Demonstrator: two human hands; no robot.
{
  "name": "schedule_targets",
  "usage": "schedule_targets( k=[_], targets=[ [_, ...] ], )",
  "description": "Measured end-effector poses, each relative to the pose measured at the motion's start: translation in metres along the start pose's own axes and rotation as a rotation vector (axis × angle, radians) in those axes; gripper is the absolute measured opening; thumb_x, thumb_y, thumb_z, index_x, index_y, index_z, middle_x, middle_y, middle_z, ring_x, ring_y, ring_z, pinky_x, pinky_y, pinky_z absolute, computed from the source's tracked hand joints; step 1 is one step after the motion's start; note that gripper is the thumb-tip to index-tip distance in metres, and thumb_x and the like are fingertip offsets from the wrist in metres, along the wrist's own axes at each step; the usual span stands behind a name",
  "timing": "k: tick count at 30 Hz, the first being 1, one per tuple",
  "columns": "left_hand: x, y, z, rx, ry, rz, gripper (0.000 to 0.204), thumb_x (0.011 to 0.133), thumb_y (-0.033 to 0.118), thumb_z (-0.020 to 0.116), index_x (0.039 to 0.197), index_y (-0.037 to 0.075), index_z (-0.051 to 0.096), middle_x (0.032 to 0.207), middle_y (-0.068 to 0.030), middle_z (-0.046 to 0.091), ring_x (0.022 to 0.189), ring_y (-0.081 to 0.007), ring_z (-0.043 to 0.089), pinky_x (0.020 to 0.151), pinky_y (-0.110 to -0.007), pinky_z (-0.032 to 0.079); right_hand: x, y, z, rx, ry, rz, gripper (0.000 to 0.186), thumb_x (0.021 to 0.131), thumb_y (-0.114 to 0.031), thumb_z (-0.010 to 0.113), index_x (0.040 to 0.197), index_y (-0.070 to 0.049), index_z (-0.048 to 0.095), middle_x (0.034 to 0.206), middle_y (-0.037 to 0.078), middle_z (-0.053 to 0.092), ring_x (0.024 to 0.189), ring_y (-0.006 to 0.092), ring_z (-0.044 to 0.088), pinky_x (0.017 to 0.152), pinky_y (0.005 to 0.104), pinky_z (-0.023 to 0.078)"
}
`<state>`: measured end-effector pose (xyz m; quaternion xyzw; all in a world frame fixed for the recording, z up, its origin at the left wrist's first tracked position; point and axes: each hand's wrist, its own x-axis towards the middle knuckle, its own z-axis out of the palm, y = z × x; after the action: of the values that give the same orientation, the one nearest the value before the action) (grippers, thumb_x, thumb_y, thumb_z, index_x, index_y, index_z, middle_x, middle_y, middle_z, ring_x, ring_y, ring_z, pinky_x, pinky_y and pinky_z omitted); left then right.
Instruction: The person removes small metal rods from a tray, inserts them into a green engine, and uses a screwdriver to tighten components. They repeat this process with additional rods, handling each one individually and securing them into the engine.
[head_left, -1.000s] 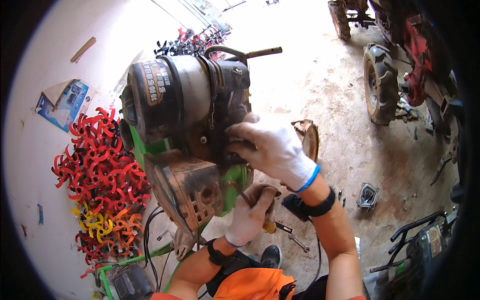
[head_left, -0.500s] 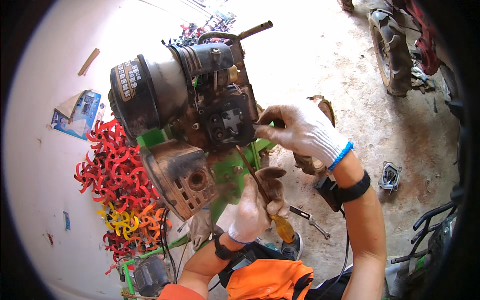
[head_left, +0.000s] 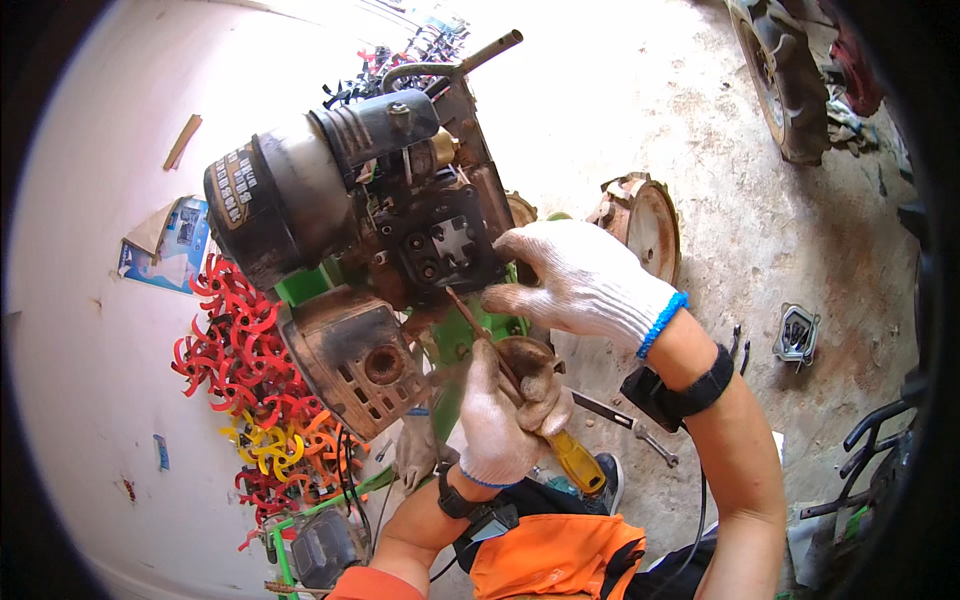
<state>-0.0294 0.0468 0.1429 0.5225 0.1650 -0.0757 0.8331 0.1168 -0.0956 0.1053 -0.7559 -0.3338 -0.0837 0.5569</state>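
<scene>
My left hand (head_left: 500,425), in a white knit glove, is closed around a screwdriver with a yellow handle (head_left: 578,463) and a rusty shaft. Its tip is at the lower edge of a dark, greasy engine face (head_left: 445,240) with a lighter metal patch and round holes. My right hand (head_left: 585,275), gloved with a blue cuff, has thumb and fingers apart at the right edge of that face. Nothing shows between them. The engine carries a black and grey canister (head_left: 285,190) and a rusty slotted cover (head_left: 360,365) on a green frame.
Red, yellow and orange curved blades (head_left: 240,340) lie piled at left. A wrench (head_left: 655,443) and a small metal cover (head_left: 797,334) lie on the floor at right. Behind my right hand stands a rusty wheel (head_left: 650,225); a treaded tyre (head_left: 785,80) is at upper right.
The view has shifted slightly, with the engine now further left. My right thumb sits lower along the engine face's edge. The screwdriver tip has come closer to the lower edge of that face.
</scene>
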Motion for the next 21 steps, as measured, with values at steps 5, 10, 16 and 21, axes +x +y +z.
schedule_targets(
  k=[5, 10, 16, 21],
  targets=[
    [0.001, -0.006, 0.011, -0.108, 0.128, 0.043, 0.069, 0.118, 0.066, 0.035, 0.101, 0.008, 0.069, 0.064, -0.0004, 0.044, 0.046, -0.0137, 0.03, 0.048, -0.033, 0.032, 0.001, 0.0, 0.006, 0.069, 0.121, -0.039, 0.056, 0.094, -0.045, 0.083, 0.126, 0.001, 0.075, 0.108, 0.025, 0.078, 0.104, 0.0443, 0.076, 0.09, 0.0511, 0.06],
    [0.006, -0.011, 0.014, -0.066, 0.17, 0.041, 0.078, 0.114, 0.076, 0.034, 0.099, 0.009, 0.069, 0.062, 0.0012, 0.038, 0.045, -0.0131, 0.028, 0.046, -0.033, 0.033, 0.004, 0.008, 0.007, 0.131, 0.086, -0.044, 0.051, 0.093, -0.044, 0.084, 0.119, -0.001, 0.076, 0.105, 0.024, 0.077, 0.101, 0.0437, 0.076, 0.087, 0.0508, 0.06],
    [0.016, -0.018, 0.011, -0.031, 0.157, 0.113, 0.083, 0.109, 0.083, 0.037, 0.099, 0.008, 0.07, 0.064, 0.0014, 0.04, 0.045, -0.0128, 0.03, 0.046, -0.033, 0.034, 0.013, 0.018, 0.01, 0.227, 0.084, -0.074, 0.041, 0.092, -0.039, 0.084, 0.113, -0.004, 0.078, 0.1, 0.021, 0.077, 0.097, 0.0415, 0.076, 0.084, 0.0485, 0.06],
    [0.024, -0.018, -0.003, 0.051, -0.073, 0.163, 0.082, 0.108, 0.082, 0.042, 0.104, 0.006, 0.069, 0.071, 0.0002, 0.046, 0.048, -0.0124, 0.032, 0.047, -0.033, 0.036, 0.019, 0.028, 0.009, 0.298, 0.017, -0.098, 0.034, 0.092, -0.037, 0.083, 0.11, -0.008, 0.078, 0.098, 0.017, 0.075, 0.095, 0.0404, 0.075, 0.081, 0.0481, 0.06]
  ],
)
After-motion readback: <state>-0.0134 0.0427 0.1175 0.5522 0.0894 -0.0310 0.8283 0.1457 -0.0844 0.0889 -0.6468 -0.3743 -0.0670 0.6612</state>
